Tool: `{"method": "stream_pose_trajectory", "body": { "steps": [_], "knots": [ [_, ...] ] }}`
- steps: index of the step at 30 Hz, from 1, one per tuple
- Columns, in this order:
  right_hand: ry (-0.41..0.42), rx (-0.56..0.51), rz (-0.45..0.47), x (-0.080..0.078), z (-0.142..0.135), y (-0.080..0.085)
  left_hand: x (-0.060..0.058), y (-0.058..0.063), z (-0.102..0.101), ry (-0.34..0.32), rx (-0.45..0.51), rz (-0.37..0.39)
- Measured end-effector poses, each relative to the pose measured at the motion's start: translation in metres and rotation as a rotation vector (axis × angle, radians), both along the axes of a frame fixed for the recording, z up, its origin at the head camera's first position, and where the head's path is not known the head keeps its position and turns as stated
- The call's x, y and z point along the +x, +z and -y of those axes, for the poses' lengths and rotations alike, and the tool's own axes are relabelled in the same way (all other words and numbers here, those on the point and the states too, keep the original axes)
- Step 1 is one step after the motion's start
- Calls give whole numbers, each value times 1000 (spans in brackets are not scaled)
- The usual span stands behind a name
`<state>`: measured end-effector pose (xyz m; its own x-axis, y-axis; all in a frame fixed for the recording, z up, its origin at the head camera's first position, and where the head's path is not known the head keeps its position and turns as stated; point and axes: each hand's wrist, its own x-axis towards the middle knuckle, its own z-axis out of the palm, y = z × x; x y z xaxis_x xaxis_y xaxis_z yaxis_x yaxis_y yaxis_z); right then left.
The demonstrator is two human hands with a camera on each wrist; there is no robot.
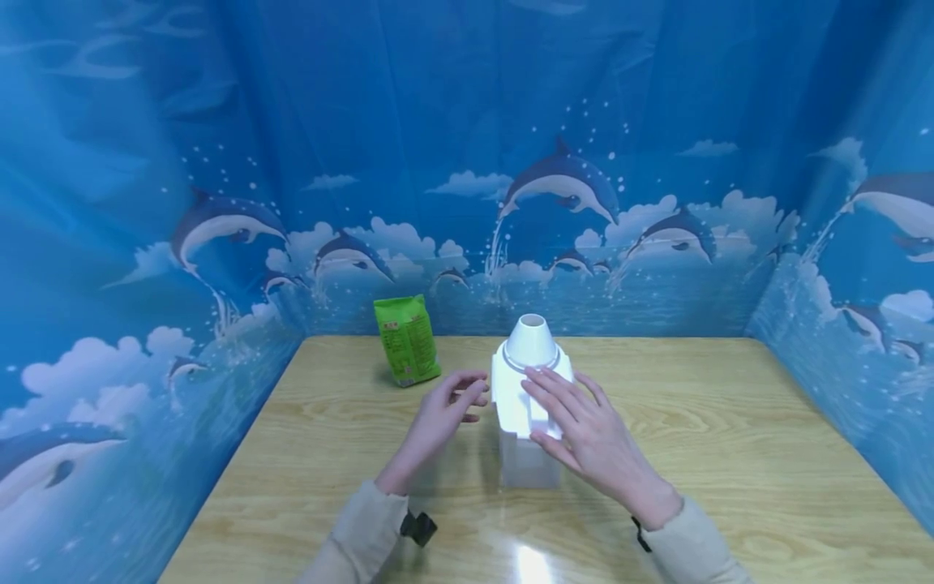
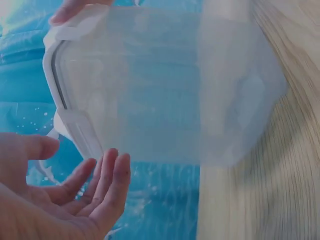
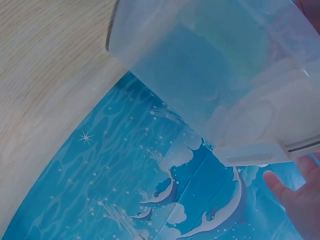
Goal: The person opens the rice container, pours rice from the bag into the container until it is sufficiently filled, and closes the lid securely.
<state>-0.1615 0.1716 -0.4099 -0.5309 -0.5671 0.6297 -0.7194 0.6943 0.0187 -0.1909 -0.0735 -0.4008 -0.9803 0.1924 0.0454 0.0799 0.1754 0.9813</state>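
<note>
A translucent plastic container point(image 1: 530, 464) with a white lid point(image 1: 512, 399) stands upright on the table. A white cone with a round opening point(image 1: 531, 345) sits on top of the lid. My right hand point(image 1: 584, 430) lies over the lid's front right part with its fingers extended; in the right wrist view its fingertips are at the lid's edge, by a side latch point(image 3: 255, 152). To the left of the container, my left hand point(image 1: 448, 410) has its fingers loosely bent and holds nothing. In the left wrist view those fingertips come right up to the lid's latch point(image 2: 80, 132).
A green printed bag point(image 1: 407, 341) stands behind and left of the container. The wooden table point(image 1: 700, 438) is bordered at the back and sides by a blue dolphin-patterned curtain point(image 1: 409, 122). Black straps point(image 1: 418, 528) show at the sleeves.
</note>
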Motion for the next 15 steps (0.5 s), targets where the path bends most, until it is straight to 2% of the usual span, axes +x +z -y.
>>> {"method": "stream_pose_trajectory", "body": {
  "steps": [3,6,11,15],
  "knots": [
    [-2,-5,0,0,0,-2,-8,2,-3,-34,91,132],
    [-3,-9,-6,-1,1,-3,-15,3,-4,-60,146,224],
    [2,-20,-7,0,2,-3,-22,6,-5,-75,192,344],
    [-1,-25,3,0,2,-4,-24,8,-6,-81,207,409]
  ]
}}
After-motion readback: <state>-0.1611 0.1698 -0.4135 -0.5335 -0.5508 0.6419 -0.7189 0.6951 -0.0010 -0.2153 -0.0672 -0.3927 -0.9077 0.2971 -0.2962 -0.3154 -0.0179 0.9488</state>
